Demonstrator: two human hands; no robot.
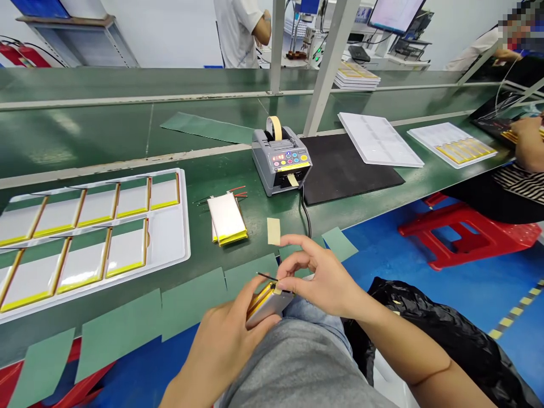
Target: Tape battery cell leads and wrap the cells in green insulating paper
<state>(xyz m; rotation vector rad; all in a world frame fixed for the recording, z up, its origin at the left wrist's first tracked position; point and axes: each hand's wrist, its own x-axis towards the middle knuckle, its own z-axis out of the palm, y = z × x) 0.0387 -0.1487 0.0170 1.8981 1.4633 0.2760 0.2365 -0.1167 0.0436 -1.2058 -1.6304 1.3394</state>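
Observation:
My left hand [232, 334] is wrapped round a silver battery pack [268, 306] with yellow edges, held tilted in front of my lap. The thumb and a finger of my right hand [317, 272] are closed at the pack's upper end, by a dark wire [267, 276] and a small bit of tape. My right index finger is stretched out, and a cream strip of tape [273, 231] is at its tip. On the bench beyond lies a small stack of pouch batteries [228, 218] with red and black wires. The tape dispenser [280, 158] has a short tape end sticking out.
At left, a white tray [170, 238] holds rows of batteries. Green sheets [193, 306] hang along the bench edge. A black mat [348, 170] and white trays [380, 139] lie at right. A red stool [471, 232], a black bag [429, 323] and other people are around.

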